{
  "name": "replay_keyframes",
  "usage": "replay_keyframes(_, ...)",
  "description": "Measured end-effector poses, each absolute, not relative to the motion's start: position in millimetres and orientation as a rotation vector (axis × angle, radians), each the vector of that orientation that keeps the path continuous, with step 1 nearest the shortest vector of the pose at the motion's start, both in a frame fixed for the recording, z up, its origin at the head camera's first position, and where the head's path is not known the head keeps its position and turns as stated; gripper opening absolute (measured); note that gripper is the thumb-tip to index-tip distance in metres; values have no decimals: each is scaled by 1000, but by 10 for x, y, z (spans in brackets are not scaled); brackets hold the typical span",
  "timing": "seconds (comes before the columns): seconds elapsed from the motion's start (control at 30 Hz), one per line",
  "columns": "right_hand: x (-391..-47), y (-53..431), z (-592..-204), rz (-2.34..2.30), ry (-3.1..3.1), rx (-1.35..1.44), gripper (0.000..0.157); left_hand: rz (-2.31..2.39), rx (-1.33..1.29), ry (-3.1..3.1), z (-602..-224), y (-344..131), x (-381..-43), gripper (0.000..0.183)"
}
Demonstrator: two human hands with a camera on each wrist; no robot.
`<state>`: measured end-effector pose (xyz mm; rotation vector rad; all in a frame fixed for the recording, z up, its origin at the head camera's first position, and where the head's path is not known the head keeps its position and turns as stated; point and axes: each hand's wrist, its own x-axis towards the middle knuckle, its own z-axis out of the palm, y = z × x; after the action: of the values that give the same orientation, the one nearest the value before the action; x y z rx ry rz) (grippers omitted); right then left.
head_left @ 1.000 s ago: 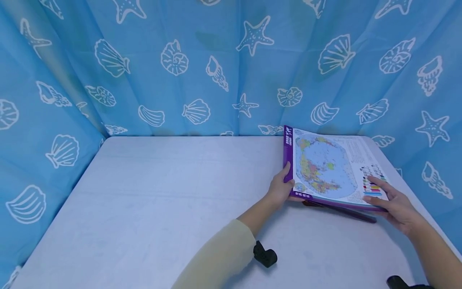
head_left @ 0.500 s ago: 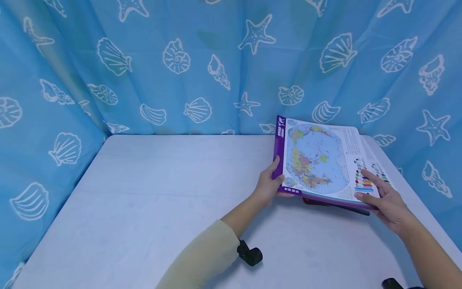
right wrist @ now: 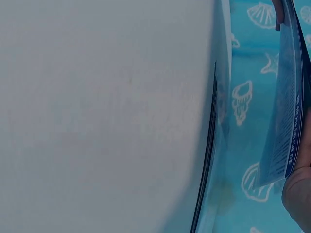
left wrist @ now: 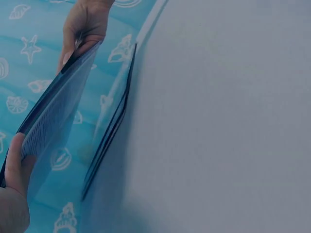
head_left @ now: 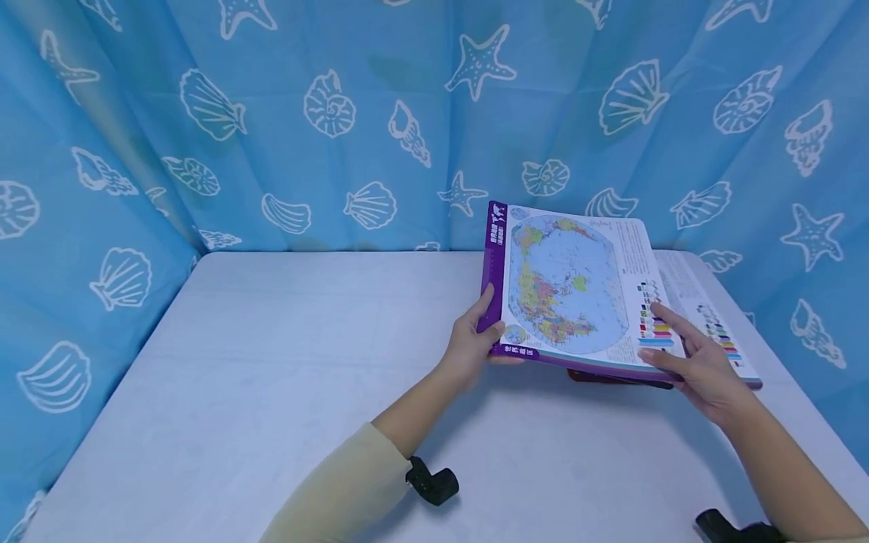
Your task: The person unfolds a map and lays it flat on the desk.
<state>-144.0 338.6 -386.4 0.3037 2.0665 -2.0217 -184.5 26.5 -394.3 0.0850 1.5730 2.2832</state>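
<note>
A thin, flat world map board (head_left: 570, 286) with a purple border is held above the table, tilted. My left hand (head_left: 471, 339) grips its left edge, thumb on top and fingers beneath. With thumb and fingers, my right hand (head_left: 699, 366) holds the lower right corner, near the coloured legend bars. Both hands appear on the board in the left wrist view, where it is seen nearly edge-on. Beneath it, a second similar map board (head_left: 729, 332) lies on the table, mostly hidden. A dark brown flat thing (head_left: 584, 376) shows under the front edge; its kind is hidden.
The white table (head_left: 305, 362) stretches out to the left and in front. A blue curtain (head_left: 271, 128) with white shells and starfish hangs behind and at the sides. Black wrist devices (head_left: 434, 483) are on the arms.
Both hands have moved left and slightly up, carrying the map board with them. More of the second board on the right has come into view.
</note>
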Motion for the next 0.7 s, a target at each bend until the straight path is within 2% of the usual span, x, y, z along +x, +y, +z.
replay_keyframes(0.7, -1377, 2708, -3529, -1901, 2220, 161, 84, 2330, 83, 1616, -3769, -423, -1591, 57)
